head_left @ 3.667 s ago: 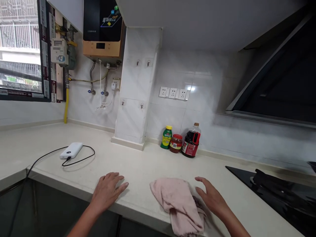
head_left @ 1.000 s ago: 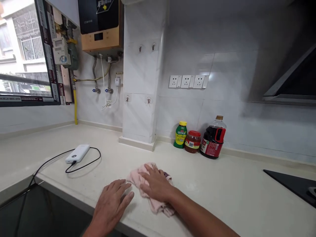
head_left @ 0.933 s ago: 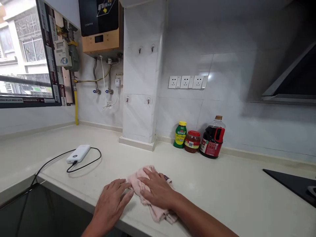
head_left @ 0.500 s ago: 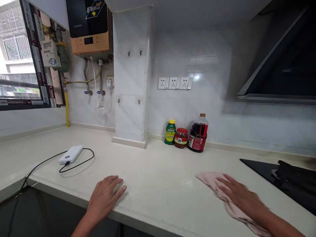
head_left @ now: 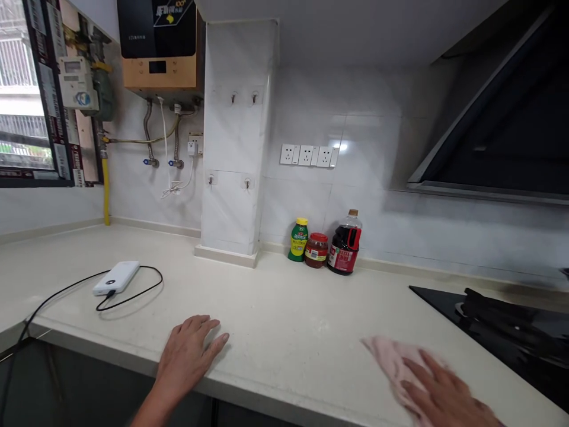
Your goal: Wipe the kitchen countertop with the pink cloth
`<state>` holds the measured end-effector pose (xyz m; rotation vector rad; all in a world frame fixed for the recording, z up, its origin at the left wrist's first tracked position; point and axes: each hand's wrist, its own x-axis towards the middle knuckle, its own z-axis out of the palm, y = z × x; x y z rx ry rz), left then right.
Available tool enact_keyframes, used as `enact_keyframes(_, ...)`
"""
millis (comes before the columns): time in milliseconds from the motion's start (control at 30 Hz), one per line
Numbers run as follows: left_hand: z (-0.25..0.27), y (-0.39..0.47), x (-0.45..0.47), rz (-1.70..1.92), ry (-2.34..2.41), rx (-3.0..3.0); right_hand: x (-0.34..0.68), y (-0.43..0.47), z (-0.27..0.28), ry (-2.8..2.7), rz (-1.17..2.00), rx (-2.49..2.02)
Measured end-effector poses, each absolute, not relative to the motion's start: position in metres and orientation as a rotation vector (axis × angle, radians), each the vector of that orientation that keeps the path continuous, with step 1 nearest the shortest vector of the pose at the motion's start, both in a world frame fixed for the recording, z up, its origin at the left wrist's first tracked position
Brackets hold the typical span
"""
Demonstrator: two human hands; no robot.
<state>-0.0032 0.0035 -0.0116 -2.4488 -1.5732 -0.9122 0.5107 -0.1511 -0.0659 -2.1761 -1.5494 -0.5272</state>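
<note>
My left hand [head_left: 189,353] lies flat near the counter's front edge, its fingers apart and nothing in it. On the right, my right hand [head_left: 444,388] presses a pink cloth [head_left: 386,356] against the pale countertop [head_left: 284,332]. The cloth is bunched under my palm, and its far corner sticks out past my fingertips. Motion slightly blurs this hand and the cloth. Part of the cloth is hidden beneath the hand.
Against the back wall stand a green bottle with a yellow cap [head_left: 298,240], a red-lidded jar [head_left: 316,252] and a large dark sauce bottle [head_left: 344,246]. A white power bank [head_left: 116,277] with a black cable lies left. A black gas stove [head_left: 498,326] sits right, below the range hood [head_left: 502,136].
My right hand and the cloth have moved nearer to me and slightly right. My left hand stays in place. The view has turned a little to the right.
</note>
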Motion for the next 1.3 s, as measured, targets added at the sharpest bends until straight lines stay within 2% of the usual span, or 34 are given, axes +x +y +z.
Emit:
enact_keyframes(100,-0.011,0.002,-0.004,-0.940,-1.538,-2.451,0.410,-0.128,-0.040,-1.795,-0.165,-2.204)
enact_keyframes(200,-0.012,0.002,-0.005,-0.981,-1.502,-2.452,0.301,-0.104,-0.012,-2.014,0.032,-2.088)
enact_keyframes(333,-0.016,0.007,-0.008,-0.987,-1.482,-2.466,0.196,-0.079,-0.004,-2.139,0.056,-1.760)
enact_keyframes(467,-0.018,0.014,-0.014,-0.965,-1.517,-2.521,0.166,-0.073,-0.022,-2.106,-0.033,-1.580)
enact_keyframes(600,-0.012,0.005,-0.011,-1.135,-1.421,-2.552,0.187,-0.083,-0.032,-2.117,-0.039,-1.479)
enact_keyframes(733,0.000,-0.025,0.012,-1.219,-1.076,-2.691,0.223,-0.095,-0.035,-2.198,0.164,-1.409)
enact_keyframes(833,0.009,-0.042,0.034,-1.005,-0.869,-2.801,0.265,-0.102,-0.039,-2.145,0.176,-1.374)
enact_keyframes(1000,0.019,-0.039,0.057,-0.461,-1.073,-2.893,0.398,-0.116,-0.055,-1.828,-0.308,-1.626)
enact_keyframes(1067,0.018,-0.038,0.062,-0.303,-1.165,-2.883,0.458,-0.124,-0.063,-1.744,-0.390,-1.834)
enact_keyframes(1200,0.007,-0.047,0.077,-0.294,-1.170,-2.784,0.528,-0.144,-0.080,-1.719,-0.345,-2.044)
enact_keyframes(1300,-0.007,-0.063,0.101,-0.395,-1.084,-2.772,0.533,-0.149,-0.086,-1.700,-0.130,-2.055)
